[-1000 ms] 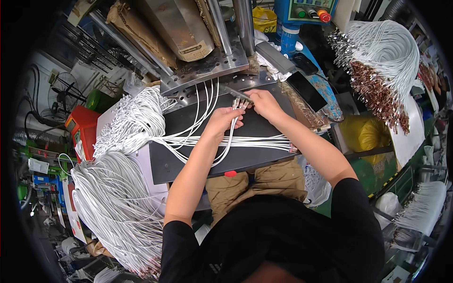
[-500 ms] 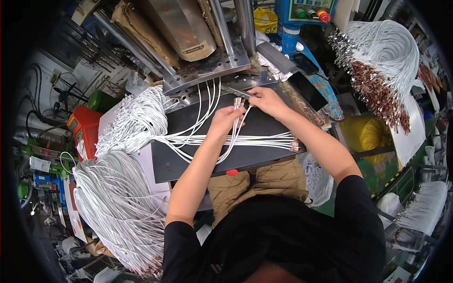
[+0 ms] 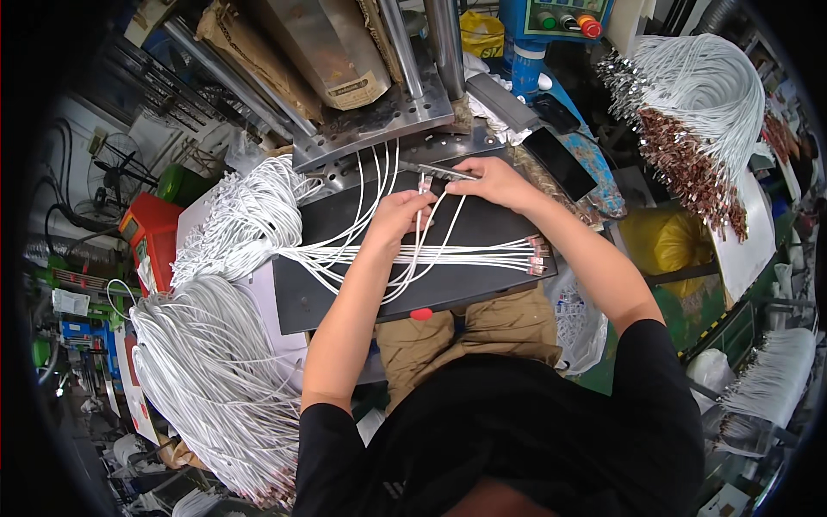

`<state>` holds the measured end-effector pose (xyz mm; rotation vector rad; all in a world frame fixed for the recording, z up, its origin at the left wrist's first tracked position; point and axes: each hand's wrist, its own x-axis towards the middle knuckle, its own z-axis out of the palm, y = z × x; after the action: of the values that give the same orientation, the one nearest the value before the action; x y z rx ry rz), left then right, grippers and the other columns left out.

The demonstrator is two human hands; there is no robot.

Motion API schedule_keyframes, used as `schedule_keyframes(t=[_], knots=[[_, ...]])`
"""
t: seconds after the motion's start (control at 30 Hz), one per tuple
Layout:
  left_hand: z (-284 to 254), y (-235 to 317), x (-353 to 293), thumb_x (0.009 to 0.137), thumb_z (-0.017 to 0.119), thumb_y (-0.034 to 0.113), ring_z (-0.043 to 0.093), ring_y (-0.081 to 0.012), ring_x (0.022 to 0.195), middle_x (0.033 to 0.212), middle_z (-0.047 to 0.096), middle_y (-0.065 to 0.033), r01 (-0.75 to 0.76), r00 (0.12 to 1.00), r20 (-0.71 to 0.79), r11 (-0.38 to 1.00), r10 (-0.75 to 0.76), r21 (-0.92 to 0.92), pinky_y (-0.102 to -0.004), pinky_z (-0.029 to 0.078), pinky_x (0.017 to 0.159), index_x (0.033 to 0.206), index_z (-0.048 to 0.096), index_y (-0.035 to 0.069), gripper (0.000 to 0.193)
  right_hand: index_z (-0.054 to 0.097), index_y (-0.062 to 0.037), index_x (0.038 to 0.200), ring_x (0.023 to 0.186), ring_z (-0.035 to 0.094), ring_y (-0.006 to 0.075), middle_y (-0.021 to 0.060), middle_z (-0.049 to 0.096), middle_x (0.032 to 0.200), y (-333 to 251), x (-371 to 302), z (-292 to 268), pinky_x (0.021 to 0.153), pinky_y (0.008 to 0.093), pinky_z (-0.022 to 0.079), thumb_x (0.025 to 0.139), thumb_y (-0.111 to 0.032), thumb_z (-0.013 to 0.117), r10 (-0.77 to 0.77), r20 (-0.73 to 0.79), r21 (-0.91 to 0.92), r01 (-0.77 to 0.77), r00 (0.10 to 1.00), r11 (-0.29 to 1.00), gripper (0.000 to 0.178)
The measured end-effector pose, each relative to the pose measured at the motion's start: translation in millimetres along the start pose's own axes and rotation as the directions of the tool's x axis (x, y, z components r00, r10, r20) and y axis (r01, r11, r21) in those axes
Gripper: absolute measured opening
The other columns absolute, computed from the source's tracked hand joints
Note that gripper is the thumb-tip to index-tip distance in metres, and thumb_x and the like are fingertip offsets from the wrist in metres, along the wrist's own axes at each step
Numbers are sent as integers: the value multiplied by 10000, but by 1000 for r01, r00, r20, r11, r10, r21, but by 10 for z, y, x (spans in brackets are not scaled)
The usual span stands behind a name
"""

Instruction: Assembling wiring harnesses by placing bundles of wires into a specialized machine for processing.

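My left hand [image 3: 403, 217] is closed on a white cable [image 3: 418, 246], pinching it just below its plug end [image 3: 424, 183]. To its right, my right hand [image 3: 493, 183] grips the end of a narrow metal bar [image 3: 438, 171] near the front of the press. Another white cable [image 3: 455, 220] runs down from beneath that bar; whether it is fixed in the bar I cannot tell. Several white cables [image 3: 405, 255] lie across the black work surface [image 3: 327, 312], their plug ends [image 3: 537, 256] at its right side. A few more cables [image 3: 363, 194] lead up under the press plate [image 3: 370, 129].
Large white cable bundles [image 3: 207, 379] hang at the left, with another coil [image 3: 250, 211] above them. A dark phone [image 3: 560, 164] lies right of the press. A control box with a red button [image 3: 589, 26] stands behind. More cables with brown ends [image 3: 689, 155] sit far right.
My hands have moved apart, the left one shifting left with its cable. A second cable has separated from it and now hangs under the metal bar near my right hand.
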<state>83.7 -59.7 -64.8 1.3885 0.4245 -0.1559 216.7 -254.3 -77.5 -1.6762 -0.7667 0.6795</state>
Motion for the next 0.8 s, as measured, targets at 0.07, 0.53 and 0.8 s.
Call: schedule_keyframes(t=[0.07,0.53,0.8], knots=[[-60,-2,14,942,689,270,582,-70,642,740,613,39,5,1000,16,999,-5,41,-208,461,615,962,710,70,201,693,-4,1122,819,657,135,85,728,915,51,12,-66,758,284,501,815,-350,809,61,-28,60,-59,998,996,477],[-172,62,-45,937,682,296,590,-75,614,723,628,25,-8,997,-76,969,27,245,-203,442,586,952,726,38,263,733,-62,1101,819,681,169,99,738,907,89,18,-67,764,306,504,766,-473,826,90,-51,-128,-95,995,987,539],[-146,29,-86,948,653,286,600,-69,612,708,638,21,9,997,-77,954,15,301,-214,446,568,931,727,31,266,737,-67,1098,792,674,185,89,730,855,-38,-82,-48,756,317,501,758,-476,829,-23,37,-190,30,999,981,540]])
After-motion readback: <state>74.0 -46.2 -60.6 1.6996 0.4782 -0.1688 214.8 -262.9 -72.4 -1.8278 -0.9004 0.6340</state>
